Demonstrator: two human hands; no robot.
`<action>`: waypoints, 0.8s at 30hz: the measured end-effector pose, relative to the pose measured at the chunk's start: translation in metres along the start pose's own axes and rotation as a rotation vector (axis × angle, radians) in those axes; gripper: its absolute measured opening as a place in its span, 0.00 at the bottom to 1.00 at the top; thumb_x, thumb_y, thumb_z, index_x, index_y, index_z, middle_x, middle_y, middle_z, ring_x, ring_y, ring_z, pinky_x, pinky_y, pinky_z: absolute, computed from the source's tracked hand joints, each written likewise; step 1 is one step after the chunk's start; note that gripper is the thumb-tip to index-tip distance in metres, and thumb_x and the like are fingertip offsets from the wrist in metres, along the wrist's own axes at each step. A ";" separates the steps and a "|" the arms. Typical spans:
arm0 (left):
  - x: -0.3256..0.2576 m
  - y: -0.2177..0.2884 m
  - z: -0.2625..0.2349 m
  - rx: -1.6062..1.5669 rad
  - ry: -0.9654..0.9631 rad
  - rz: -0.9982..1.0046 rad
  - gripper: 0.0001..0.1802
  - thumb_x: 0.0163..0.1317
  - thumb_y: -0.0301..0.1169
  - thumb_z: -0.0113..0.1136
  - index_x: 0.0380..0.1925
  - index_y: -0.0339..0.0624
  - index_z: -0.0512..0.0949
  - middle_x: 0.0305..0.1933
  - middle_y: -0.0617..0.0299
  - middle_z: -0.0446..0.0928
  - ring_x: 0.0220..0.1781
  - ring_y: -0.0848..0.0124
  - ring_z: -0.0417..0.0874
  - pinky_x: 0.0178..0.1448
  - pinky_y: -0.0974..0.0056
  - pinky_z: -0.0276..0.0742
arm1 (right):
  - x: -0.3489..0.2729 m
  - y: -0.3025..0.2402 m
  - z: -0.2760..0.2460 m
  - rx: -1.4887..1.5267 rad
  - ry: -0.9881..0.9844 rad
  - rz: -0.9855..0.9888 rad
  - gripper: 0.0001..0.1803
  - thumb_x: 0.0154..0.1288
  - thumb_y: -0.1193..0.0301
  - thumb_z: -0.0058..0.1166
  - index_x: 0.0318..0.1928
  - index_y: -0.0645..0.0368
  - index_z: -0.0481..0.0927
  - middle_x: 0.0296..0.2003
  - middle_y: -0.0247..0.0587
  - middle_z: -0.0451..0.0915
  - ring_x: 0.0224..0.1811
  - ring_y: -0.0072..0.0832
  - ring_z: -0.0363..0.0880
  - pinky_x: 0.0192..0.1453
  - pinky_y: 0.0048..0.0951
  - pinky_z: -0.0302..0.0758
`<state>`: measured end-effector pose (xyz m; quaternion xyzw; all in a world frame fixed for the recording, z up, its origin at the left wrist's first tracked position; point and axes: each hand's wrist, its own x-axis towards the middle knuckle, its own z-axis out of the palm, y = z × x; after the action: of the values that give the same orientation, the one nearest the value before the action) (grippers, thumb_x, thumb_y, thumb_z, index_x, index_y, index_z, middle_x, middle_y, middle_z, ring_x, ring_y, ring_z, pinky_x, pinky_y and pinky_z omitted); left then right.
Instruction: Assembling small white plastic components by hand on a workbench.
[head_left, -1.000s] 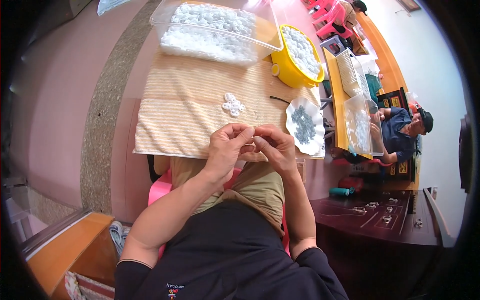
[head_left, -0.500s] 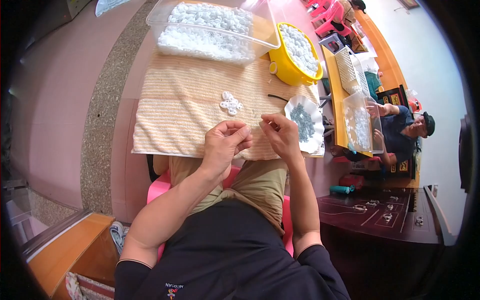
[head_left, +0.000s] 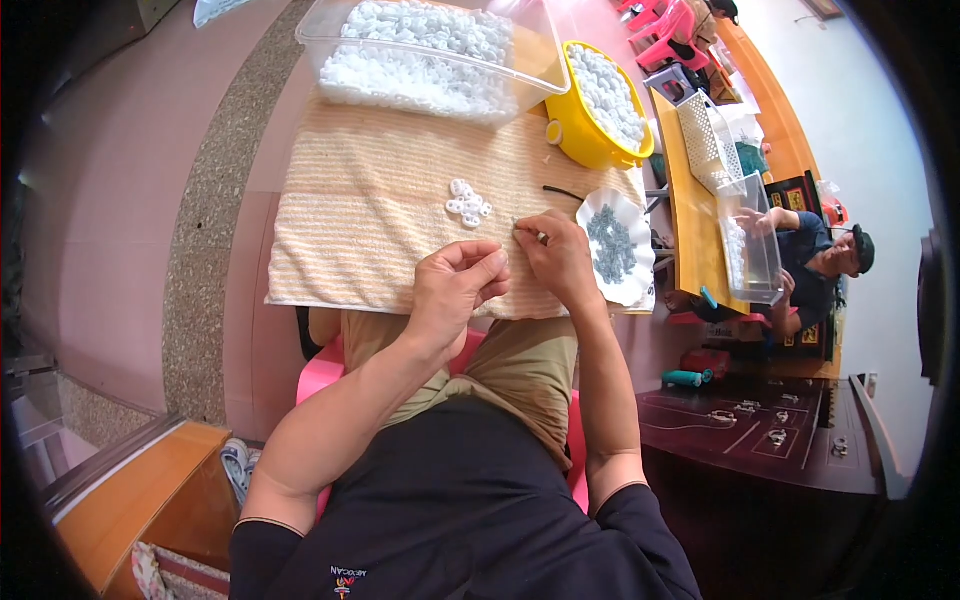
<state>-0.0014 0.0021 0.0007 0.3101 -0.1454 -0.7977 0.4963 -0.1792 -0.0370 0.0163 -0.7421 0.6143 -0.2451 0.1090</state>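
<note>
My left hand [head_left: 457, 285] is closed in a pinch above the near part of a striped towel [head_left: 350, 215]; whatever sits between thumb and forefinger is too small to make out. Just to its right, my right hand [head_left: 557, 255] has its fingertips bent down at the towel. Those fingers are pressed together, and anything in them is hidden. A small pile of white plastic rings [head_left: 468, 204] lies on the towel beyond my hands. Beside my right hand is a white scalloped dish [head_left: 637, 285] with many small grey pieces [head_left: 610, 243] in it.
A clear plastic bin [head_left: 535, 75] full of white parts stands at the far edge, next to a yellow bucket [head_left: 577, 135] of similar parts. A thin black strip [head_left: 563, 191] lies near the dish. At right, a co-worker [head_left: 815, 255] handles another clear bin [head_left: 750, 250] at a wooden table.
My right hand has moved slightly away from my left and down toward the towel. My left hand keeps its pinch. The co-worker's bin has tilted.
</note>
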 end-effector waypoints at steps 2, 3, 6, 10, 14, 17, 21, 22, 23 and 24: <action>0.000 0.000 -0.001 0.011 -0.010 -0.007 0.08 0.61 0.25 0.62 0.40 0.38 0.77 0.35 0.63 0.79 0.35 0.75 0.82 0.41 0.71 0.82 | 0.000 -0.001 -0.001 0.016 -0.007 0.017 0.06 0.56 0.75 0.61 0.35 0.62 0.83 0.32 0.47 0.81 0.32 0.39 0.80 0.36 0.33 0.75; 0.000 0.000 -0.001 0.008 -0.006 -0.016 0.08 0.61 0.25 0.62 0.40 0.37 0.77 0.35 0.62 0.79 0.36 0.75 0.82 0.42 0.71 0.82 | 0.000 -0.002 -0.002 0.030 -0.015 0.032 0.06 0.55 0.75 0.61 0.35 0.62 0.82 0.31 0.47 0.81 0.30 0.38 0.80 0.34 0.32 0.75; 0.001 -0.001 -0.003 0.000 0.005 -0.019 0.08 0.62 0.25 0.62 0.41 0.37 0.77 0.35 0.62 0.79 0.36 0.74 0.82 0.42 0.70 0.83 | -0.001 -0.004 -0.004 0.082 -0.061 0.109 0.06 0.55 0.73 0.61 0.34 0.60 0.83 0.32 0.47 0.81 0.32 0.42 0.81 0.38 0.36 0.76; 0.002 -0.001 -0.001 -0.018 0.002 -0.013 0.08 0.62 0.24 0.61 0.41 0.35 0.77 0.36 0.61 0.79 0.37 0.73 0.82 0.44 0.69 0.83 | -0.008 0.002 -0.005 0.216 -0.050 0.130 0.06 0.56 0.74 0.62 0.34 0.62 0.82 0.28 0.42 0.82 0.27 0.30 0.80 0.33 0.28 0.75; 0.002 -0.001 -0.002 -0.020 -0.010 -0.008 0.09 0.63 0.24 0.60 0.42 0.35 0.77 0.37 0.60 0.80 0.38 0.73 0.82 0.45 0.70 0.83 | -0.012 0.001 -0.006 0.613 -0.161 0.277 0.05 0.60 0.75 0.61 0.35 0.63 0.82 0.27 0.31 0.80 0.27 0.13 0.73 0.30 0.17 0.70; 0.002 0.000 -0.001 -0.012 -0.014 -0.019 0.09 0.63 0.23 0.60 0.43 0.35 0.77 0.37 0.59 0.80 0.38 0.73 0.82 0.45 0.70 0.83 | -0.016 -0.004 -0.006 0.818 -0.200 0.303 0.05 0.62 0.75 0.61 0.36 0.64 0.82 0.27 0.28 0.79 0.27 0.11 0.72 0.30 0.15 0.69; 0.001 0.001 0.000 0.004 -0.031 -0.048 0.09 0.63 0.23 0.59 0.43 0.34 0.77 0.38 0.59 0.80 0.38 0.74 0.82 0.45 0.70 0.82 | -0.019 -0.005 -0.003 0.901 -0.227 0.274 0.03 0.64 0.77 0.57 0.35 0.65 0.79 0.27 0.31 0.77 0.25 0.15 0.74 0.29 0.16 0.71; 0.000 0.001 0.000 0.004 -0.039 -0.051 0.09 0.63 0.23 0.59 0.43 0.34 0.77 0.38 0.59 0.80 0.38 0.74 0.82 0.45 0.70 0.82 | -0.020 -0.005 -0.003 0.905 -0.229 0.277 0.03 0.64 0.77 0.57 0.35 0.65 0.79 0.27 0.31 0.77 0.25 0.15 0.74 0.29 0.16 0.71; 0.000 0.001 0.000 0.006 -0.035 -0.054 0.09 0.63 0.23 0.59 0.43 0.34 0.77 0.38 0.59 0.80 0.38 0.74 0.82 0.45 0.70 0.82 | -0.021 -0.004 -0.003 0.926 -0.243 0.278 0.04 0.63 0.76 0.59 0.36 0.65 0.80 0.27 0.29 0.78 0.27 0.13 0.73 0.31 0.16 0.71; 0.000 0.001 0.000 0.020 -0.036 -0.052 0.09 0.63 0.23 0.59 0.43 0.34 0.77 0.37 0.59 0.80 0.38 0.74 0.83 0.45 0.71 0.82 | -0.021 -0.004 -0.003 0.947 -0.258 0.278 0.05 0.62 0.75 0.60 0.36 0.64 0.81 0.28 0.27 0.78 0.28 0.11 0.72 0.32 0.15 0.70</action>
<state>-0.0005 0.0011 0.0011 0.3044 -0.1541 -0.8143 0.4695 -0.1800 -0.0149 0.0161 -0.5467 0.5103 -0.3863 0.5398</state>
